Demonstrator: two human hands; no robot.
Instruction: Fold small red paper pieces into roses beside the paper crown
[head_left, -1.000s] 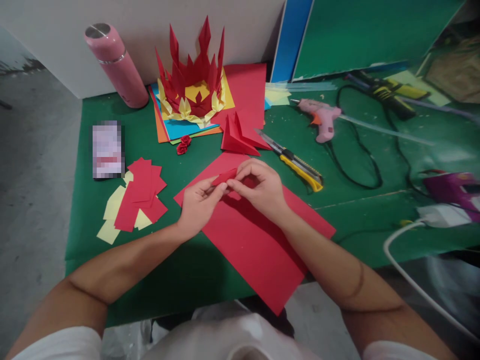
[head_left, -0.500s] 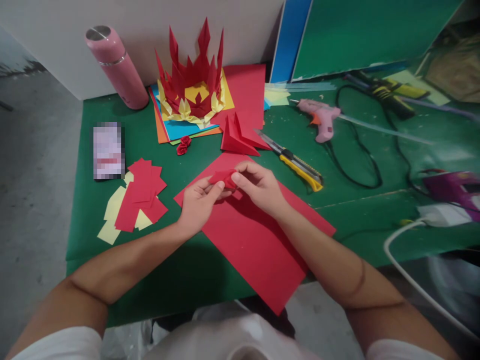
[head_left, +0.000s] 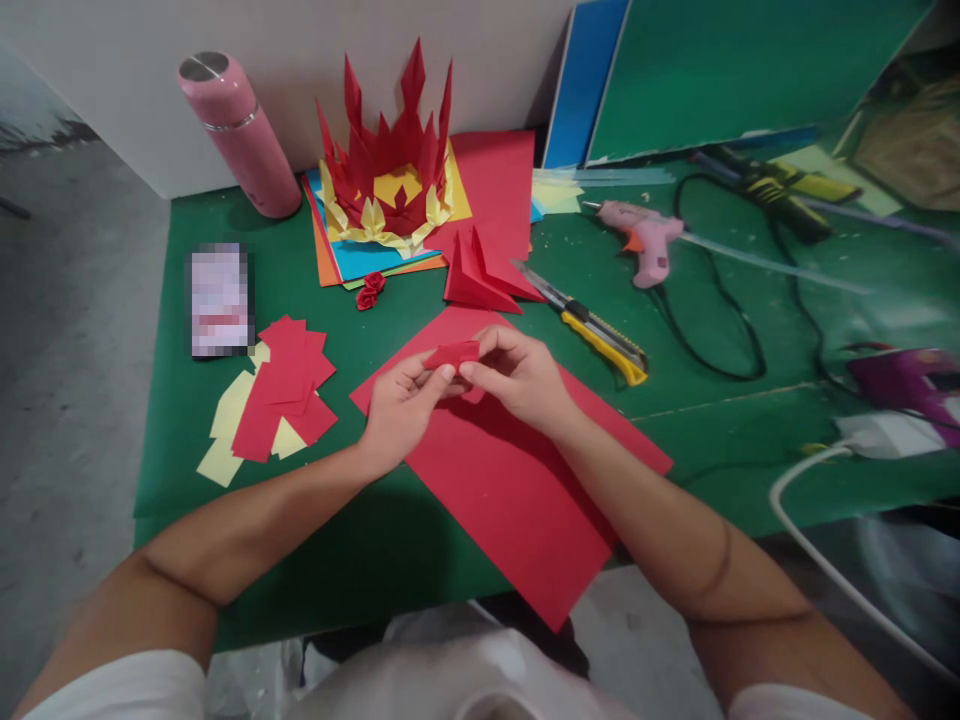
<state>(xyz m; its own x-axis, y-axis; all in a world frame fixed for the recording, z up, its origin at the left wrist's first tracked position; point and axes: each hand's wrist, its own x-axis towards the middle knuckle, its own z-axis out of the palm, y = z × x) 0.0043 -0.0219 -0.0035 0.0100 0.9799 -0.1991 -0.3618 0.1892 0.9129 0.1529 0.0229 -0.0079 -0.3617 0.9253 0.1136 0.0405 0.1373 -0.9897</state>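
A small folded red paper piece is pinched between both hands just above a large red sheet on the green table. My left hand grips its left end with thumb and fingers closed. My right hand holds the right end, fingers curled round it. Beyond them lies a folded red paper shape, and at the back stands a red and yellow paper crown.
Cut red and yellow paper squares lie at the left, near a blurred card. A pink bottle stands at the back left. A yellow utility knife, pink glue gun and cables lie to the right.
The red piece has been turned and pressed between the fingers; both hands stay in nearly the same spot over the red sheet.
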